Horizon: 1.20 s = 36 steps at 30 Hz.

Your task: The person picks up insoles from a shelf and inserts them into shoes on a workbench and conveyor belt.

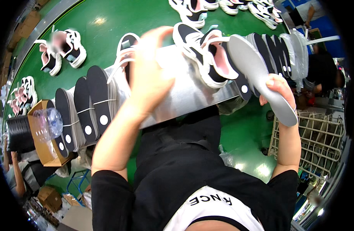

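Note:
My right hand (280,91) grips a grey insole (258,71) by its lower end, the fingers wrapped round its edge. The insole slants up and to the left, its far end beside a black and white sneaker (202,52) with pink lining. That sneaker rests on a shiny metal stand (184,92), its opening facing me. My left hand (152,69) is blurred over the left part of the stand, its thumb apart from the fingers. It partly hides a second sneaker (125,52) of the same kind. Whether the hand touches either sneaker is unclear.
Bundles of dark insoles (84,107) stand left of the stand, more insoles (267,52) at its right. A cardboard box (44,142) holds clear plastic. Finished-looking sneakers (65,50) sit on the green surface (119,15). A wire rack (310,140) stands at right; other people work at both sides.

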Each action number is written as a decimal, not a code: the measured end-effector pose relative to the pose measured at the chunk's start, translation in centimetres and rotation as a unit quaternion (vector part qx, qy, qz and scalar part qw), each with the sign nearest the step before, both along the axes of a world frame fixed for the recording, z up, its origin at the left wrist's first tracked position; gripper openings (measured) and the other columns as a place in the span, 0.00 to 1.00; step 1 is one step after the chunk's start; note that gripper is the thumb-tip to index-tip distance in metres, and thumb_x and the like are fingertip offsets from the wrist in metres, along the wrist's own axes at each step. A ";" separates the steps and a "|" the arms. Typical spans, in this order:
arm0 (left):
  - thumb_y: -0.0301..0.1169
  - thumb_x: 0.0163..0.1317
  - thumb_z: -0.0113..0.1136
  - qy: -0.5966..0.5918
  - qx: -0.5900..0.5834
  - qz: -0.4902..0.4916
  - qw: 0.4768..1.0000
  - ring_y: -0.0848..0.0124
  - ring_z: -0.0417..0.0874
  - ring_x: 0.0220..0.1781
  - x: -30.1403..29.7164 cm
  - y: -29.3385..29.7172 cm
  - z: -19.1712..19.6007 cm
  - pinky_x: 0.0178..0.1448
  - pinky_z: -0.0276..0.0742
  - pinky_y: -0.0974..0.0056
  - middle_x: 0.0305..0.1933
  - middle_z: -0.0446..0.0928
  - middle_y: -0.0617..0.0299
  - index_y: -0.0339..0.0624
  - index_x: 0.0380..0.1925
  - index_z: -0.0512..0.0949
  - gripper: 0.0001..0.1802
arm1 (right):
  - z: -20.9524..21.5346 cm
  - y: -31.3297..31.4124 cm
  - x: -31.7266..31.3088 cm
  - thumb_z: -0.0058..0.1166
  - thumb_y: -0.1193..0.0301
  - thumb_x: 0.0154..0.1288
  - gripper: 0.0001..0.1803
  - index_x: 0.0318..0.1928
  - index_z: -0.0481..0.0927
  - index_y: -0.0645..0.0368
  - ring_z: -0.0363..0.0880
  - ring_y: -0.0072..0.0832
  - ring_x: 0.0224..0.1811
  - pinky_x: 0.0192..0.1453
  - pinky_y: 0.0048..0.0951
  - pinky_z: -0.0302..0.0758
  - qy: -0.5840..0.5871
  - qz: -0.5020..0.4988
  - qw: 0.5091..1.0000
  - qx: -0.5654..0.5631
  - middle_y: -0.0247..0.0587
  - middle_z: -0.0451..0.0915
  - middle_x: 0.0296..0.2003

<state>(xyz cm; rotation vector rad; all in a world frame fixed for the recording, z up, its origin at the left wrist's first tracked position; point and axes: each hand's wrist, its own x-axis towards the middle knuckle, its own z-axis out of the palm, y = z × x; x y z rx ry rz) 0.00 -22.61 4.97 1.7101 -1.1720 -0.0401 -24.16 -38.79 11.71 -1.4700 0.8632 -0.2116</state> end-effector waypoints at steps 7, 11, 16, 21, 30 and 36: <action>0.30 0.45 0.56 0.078 0.015 0.077 0.994 0.52 0.69 0.48 -5.1 -11.3 -6.0 0.51 0.65 0.55 0.42 0.70 0.45 0.32 0.45 0.67 0.25 | 1.2 -1.1 -0.2 0.50 0.68 0.50 0.11 0.22 0.76 0.65 0.70 0.21 0.12 0.14 0.18 0.66 0.083 0.067 0.994 0.007 0.37 0.72 0.14; 0.27 0.46 0.51 0.089 0.045 0.085 0.991 0.52 0.75 0.35 -4.6 -10.1 -6.3 0.42 0.69 0.53 0.29 0.74 0.47 0.35 0.36 0.70 0.14 | 1.6 -1.0 0.4 0.50 0.69 0.52 0.11 0.22 0.76 0.67 0.71 0.22 0.12 0.15 0.19 0.68 0.128 0.079 0.988 0.040 0.37 0.72 0.15; 0.30 0.47 0.54 0.026 0.134 0.050 0.989 0.54 0.77 0.30 -6.5 -7.5 -5.1 0.34 0.72 0.53 0.27 0.75 0.51 0.41 0.33 0.69 0.12 | -3.0 -0.1 3.3 0.52 0.67 0.48 0.11 0.24 0.77 0.63 0.74 0.29 0.16 0.20 0.25 0.71 0.246 0.146 0.952 0.113 0.42 0.73 0.16; 0.30 0.48 0.53 0.045 0.127 0.053 0.990 0.53 0.77 0.29 -6.7 -6.3 -5.3 0.33 0.72 0.54 0.25 0.75 0.50 0.40 0.35 0.68 0.13 | -7.7 3.2 6.7 0.49 0.66 0.48 0.10 0.23 0.78 0.59 0.76 0.38 0.29 0.33 0.38 0.72 0.275 0.275 0.750 -0.535 0.47 0.75 0.31; 0.29 0.52 0.51 0.068 0.127 0.073 0.987 0.52 0.77 0.28 -6.8 -6.6 -6.5 0.32 0.71 0.53 0.25 0.76 0.49 0.36 0.36 0.67 0.12 | -2.4 3.6 3.8 0.51 0.67 0.45 0.11 0.29 0.74 0.60 0.75 0.38 0.34 0.39 0.37 0.70 0.390 0.384 0.651 -0.526 0.46 0.74 0.29; 0.29 0.48 0.54 0.089 0.101 0.059 0.989 0.52 0.77 0.28 -7.2 -6.9 -6.3 0.32 0.72 0.54 0.25 0.75 0.49 0.36 0.33 0.66 0.13 | -8.4 2.4 6.8 0.49 0.74 0.45 0.05 0.23 0.78 0.60 0.77 0.37 0.31 0.35 0.33 0.75 0.360 0.407 0.673 -0.502 0.46 0.76 0.25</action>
